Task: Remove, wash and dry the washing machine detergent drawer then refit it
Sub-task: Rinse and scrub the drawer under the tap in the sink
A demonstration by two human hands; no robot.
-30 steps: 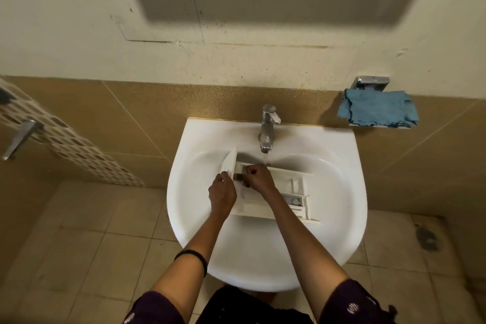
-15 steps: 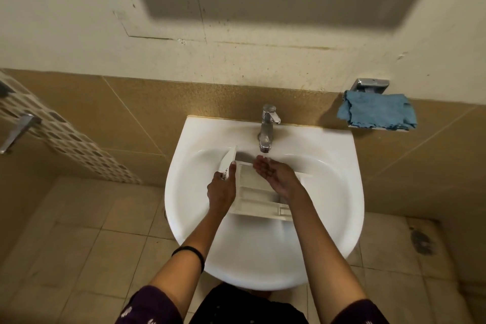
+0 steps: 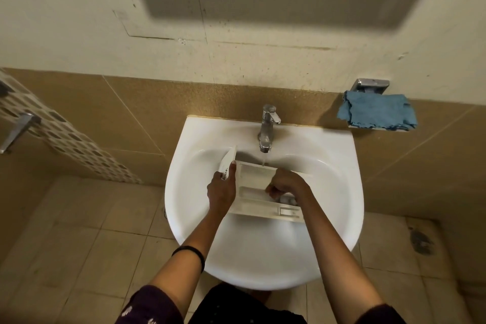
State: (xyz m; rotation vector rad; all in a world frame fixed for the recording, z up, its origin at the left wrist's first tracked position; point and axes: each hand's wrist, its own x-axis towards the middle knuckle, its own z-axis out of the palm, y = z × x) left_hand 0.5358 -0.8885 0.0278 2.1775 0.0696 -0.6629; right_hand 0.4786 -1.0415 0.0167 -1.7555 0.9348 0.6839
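The white detergent drawer (image 3: 256, 179) lies across the white sink (image 3: 328, 166), its front panel at the left. A thin stream of water runs from the chrome tap (image 3: 267, 129) onto the drawer's far edge. My left hand (image 3: 221, 189) grips the drawer's front panel end, thumb up along the panel. My right hand (image 3: 285, 184) is inside the drawer with fingers curled, knuckles up, over the right compartments; what the fingers touch is hidden.
A blue cloth (image 3: 377, 112) lies on a chrome wall holder to the right of the sink. A metal handle (image 3: 18, 129) sticks out at the left by a patterned tile strip. Beige floor tiles surround the sink, with a dark floor drain (image 3: 420, 242) at right.
My right hand, held palm-up under the tap half a second ago, has come down with curled fingers into the drawer. The left hand keeps its grip on the front panel.
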